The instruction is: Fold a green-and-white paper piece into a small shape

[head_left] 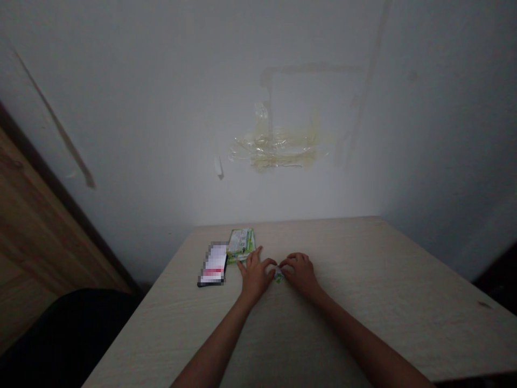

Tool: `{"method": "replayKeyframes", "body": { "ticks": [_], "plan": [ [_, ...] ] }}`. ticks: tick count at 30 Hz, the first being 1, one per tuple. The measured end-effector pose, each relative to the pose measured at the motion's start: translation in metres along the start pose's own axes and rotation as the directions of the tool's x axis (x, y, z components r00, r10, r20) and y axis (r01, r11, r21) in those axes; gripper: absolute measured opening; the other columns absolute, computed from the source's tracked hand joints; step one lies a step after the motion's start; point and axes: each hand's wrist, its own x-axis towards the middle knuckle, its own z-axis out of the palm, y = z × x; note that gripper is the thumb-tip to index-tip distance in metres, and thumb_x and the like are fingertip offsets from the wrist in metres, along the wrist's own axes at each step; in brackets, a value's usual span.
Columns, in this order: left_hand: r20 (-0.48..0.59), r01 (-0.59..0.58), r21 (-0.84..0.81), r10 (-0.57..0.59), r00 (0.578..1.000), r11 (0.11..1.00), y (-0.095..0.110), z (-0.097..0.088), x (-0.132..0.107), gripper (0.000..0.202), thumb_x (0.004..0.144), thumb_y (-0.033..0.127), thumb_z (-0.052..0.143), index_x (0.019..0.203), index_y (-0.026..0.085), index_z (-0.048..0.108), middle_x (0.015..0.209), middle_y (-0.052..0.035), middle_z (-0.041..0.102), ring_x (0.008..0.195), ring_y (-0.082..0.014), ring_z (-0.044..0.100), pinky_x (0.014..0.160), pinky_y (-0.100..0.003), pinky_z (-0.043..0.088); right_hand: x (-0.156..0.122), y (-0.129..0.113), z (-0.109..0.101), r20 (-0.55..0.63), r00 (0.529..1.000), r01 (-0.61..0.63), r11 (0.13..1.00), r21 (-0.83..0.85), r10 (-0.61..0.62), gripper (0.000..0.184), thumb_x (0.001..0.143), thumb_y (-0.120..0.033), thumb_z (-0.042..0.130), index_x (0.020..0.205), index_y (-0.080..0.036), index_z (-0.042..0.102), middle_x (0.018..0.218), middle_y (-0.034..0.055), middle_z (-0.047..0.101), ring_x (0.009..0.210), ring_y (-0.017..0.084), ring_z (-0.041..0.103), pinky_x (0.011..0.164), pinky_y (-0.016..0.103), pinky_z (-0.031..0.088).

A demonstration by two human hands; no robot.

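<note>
Between my two hands, on the table, is a small green-and-white piece (278, 276), perhaps folded paper or a wrapper; its exact kind is too small to tell. My left hand (254, 276) pinches its left side with thumb and forefinger, the other fingers spread toward a green-and-white printed packet (241, 241). From the right, my right hand (299, 271) closes its thumb and forefinger on the same piece. The fingertips cover part of it. The packet lies flat just beyond my left hand.
A phone (214, 264) with a lit, blurred-out screen lies left of my left hand, beside the packet. The pale wooden table (363, 302) meets a wall with old tape (278, 151) on it. A wooden panel (52, 226) and a dark shape (76, 334) stand at the left.
</note>
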Motion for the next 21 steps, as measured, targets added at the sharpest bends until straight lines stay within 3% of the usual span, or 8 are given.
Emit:
{"method": "replayKeyframes", "body": {
  "ticks": [10,21],
  "plan": [
    [0.035,-0.056,0.017,0.055,0.998,0.998,-0.0020,-0.0041,-0.0005,0.015,0.079,0.038,0.068,0.091,0.044,0.073,0.153,0.0073,0.035,0.140,-0.0343,0.027,0.105,-0.075,-0.006,-0.0001,0.0009,-0.0042,-0.003,1.000,0.002,1.000,-0.004,-0.002,0.016,0.080,-0.035,0.066,0.091,-0.033,0.077,0.113,0.0067,0.062,0.113,0.024,0.048,0.098,0.036,0.036],
    [0.093,-0.024,0.015,0.022,0.995,1.000,-0.0068,0.0006,0.0049,0.020,0.080,0.053,0.063,0.093,0.043,0.073,0.155,0.0088,0.031,0.142,-0.0369,0.022,0.105,-0.077,0.000,0.0022,0.0039,0.0000,-0.004,0.999,-0.045,0.999,0.003,0.045,0.029,0.075,-0.056,0.067,0.091,-0.033,0.076,0.115,0.0053,0.061,0.113,0.024,0.049,0.099,0.037,0.036]
  ]
}}
